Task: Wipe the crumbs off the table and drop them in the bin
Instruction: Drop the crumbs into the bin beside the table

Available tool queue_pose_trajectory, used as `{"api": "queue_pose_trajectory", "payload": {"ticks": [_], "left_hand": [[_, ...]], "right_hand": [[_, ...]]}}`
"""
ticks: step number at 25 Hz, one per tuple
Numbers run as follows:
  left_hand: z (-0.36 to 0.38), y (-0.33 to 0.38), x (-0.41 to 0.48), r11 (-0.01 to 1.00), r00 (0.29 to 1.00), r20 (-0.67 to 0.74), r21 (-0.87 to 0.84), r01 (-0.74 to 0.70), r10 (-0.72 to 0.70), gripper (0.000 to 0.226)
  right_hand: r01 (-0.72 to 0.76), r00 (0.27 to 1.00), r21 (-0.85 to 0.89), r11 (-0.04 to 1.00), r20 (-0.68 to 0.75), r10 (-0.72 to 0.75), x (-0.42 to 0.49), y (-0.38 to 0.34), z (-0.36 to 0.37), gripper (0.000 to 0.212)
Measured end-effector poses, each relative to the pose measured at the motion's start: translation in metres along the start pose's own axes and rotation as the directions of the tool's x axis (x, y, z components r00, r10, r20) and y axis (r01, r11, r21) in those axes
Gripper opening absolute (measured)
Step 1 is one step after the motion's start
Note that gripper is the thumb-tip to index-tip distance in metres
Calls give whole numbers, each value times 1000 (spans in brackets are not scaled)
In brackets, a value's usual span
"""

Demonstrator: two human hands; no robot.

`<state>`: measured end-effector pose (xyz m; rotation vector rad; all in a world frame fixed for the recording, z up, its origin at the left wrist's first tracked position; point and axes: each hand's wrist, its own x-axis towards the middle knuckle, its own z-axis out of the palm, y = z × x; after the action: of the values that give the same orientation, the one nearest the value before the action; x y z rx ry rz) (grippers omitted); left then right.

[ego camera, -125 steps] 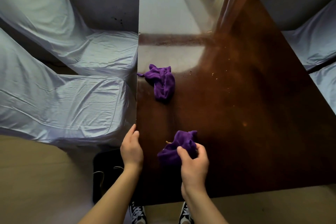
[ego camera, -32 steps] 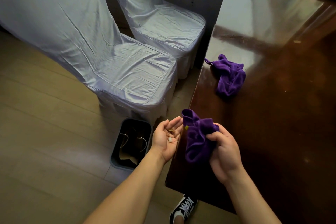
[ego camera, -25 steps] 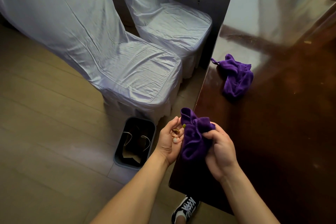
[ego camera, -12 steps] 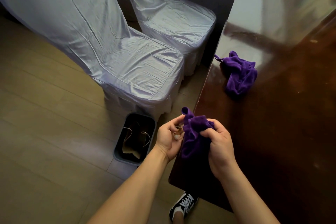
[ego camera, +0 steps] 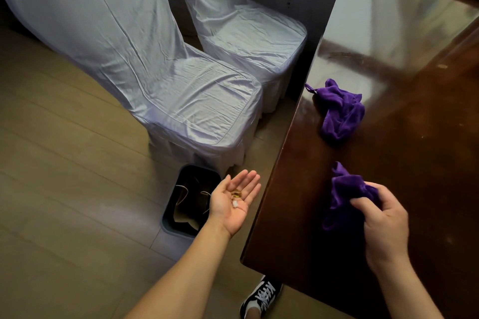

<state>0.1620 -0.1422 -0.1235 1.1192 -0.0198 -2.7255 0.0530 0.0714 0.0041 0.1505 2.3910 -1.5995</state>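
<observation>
The glossy dark-brown wooden tabletop (ego camera: 388,189) lies right of the open left hand (ego camera: 233,199), whose flat palm is no grip at all. The dark rectangular plastic bin (ego camera: 181,199) sits on the floor just left of and below it. The right hand (ego camera: 381,225) clenches a crumpled purple cloth (ego camera: 344,194). The small yellowish and white crumbs (ego camera: 236,198) lie loose on the palm; tipped too early or too far right, they could scatter onto the floor.

table (ego camera: 414,163) cut off at right edge, bin (ego camera: 191,197) partly behind left hand (ego camera: 232,202), crumbs (ego camera: 236,198) too small to identify
</observation>
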Motion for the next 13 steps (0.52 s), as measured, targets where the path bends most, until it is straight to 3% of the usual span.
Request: {"api": "queue_pose_trajectory", "payload": {"ticks": [2,5,9,13], "left_hand": [[-15,12,-4,999,999,-28,-19,-28,27,39],[-42,35,-11,995,992,-82,-27,-97,95,39],[-80,76,-18,975,953,-208,29,-220,221,42],[-101,110,-9,956,909,-294,110,-274,294,44]], "right_hand": [[15,999,-156,988,-42,-22,5,7,5,26],[66,997,-328,942,60,-49,-2,9,36,23],[255,951,-343,904,258,-170,-22,2,79,30],[404,903,-368,837,306,-301,-29,-3,99,34]]}}
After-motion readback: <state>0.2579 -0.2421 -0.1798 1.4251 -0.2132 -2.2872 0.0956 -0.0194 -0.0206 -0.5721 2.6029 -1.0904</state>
